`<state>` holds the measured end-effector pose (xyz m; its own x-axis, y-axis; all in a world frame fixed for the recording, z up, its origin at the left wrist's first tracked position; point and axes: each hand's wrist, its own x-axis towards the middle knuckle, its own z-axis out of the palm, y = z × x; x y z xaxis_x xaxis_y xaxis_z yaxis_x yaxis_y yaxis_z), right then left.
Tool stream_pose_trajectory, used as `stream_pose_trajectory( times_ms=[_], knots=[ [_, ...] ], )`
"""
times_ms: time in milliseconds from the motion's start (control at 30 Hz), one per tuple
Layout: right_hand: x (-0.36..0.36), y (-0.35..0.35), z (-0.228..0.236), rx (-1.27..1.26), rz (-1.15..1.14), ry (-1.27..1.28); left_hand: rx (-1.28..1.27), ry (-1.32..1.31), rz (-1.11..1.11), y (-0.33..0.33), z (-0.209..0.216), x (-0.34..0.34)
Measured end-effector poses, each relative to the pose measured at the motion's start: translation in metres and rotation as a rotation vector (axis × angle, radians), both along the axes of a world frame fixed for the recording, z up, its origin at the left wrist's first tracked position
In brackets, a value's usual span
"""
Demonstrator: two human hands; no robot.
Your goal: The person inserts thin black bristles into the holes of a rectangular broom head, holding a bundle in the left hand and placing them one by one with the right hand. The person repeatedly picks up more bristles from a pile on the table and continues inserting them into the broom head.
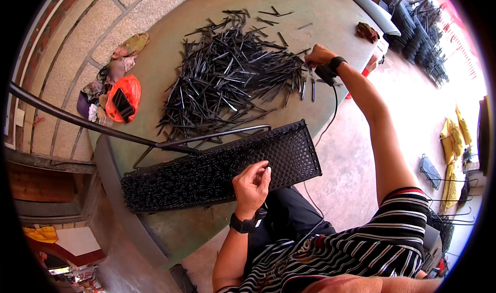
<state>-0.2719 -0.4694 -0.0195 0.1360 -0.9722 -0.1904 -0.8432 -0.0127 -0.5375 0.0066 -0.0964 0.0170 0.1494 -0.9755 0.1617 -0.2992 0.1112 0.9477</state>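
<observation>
A long black rack [294, 151] lies slanted across the near side of the table. Its right part is a bare grid of holes, while short black tufts [175, 182] fill the left part densely. Over the border between the two is my left hand [251, 186], with thumb and forefinger pinched together; what they hold, if anything, is too small to make out. My right hand [319, 57] reaches to the right edge of a heap of thin black strips [217, 76]. Its fingers are curled closed at the strips, and their tips are hidden.
A curved metal bar [93, 121] runs from the left to the rack. An orange plastic bag [133, 89] with a black phone [123, 106] lies at the left by crumpled cloths. A cable [333, 114] hangs near my right wrist. Black racks [413, 29] are piled at the far right.
</observation>
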Motion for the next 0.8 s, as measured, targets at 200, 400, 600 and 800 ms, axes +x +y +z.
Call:
stream_pose_trajectory(
  times_ms=[200,400,600,800],
  knots=[
    [0.037,0.025,0.011,0.082,0.229,-0.300,-0.018,0.001,0.015,0.000,-0.004,0.000],
    [-0.044,0.035,0.008,0.012,0.287,0.619,-0.037,0.010,0.007,-0.002,-0.003,-0.001],
    [-0.020,0.082,-0.005,0.284,0.159,0.501,-0.036,0.012,0.012,0.000,-0.003,0.001],
    [0.053,0.086,-0.018,-0.038,0.385,0.042,-0.026,0.032,0.020,0.000,-0.004,-0.002]
  ],
)
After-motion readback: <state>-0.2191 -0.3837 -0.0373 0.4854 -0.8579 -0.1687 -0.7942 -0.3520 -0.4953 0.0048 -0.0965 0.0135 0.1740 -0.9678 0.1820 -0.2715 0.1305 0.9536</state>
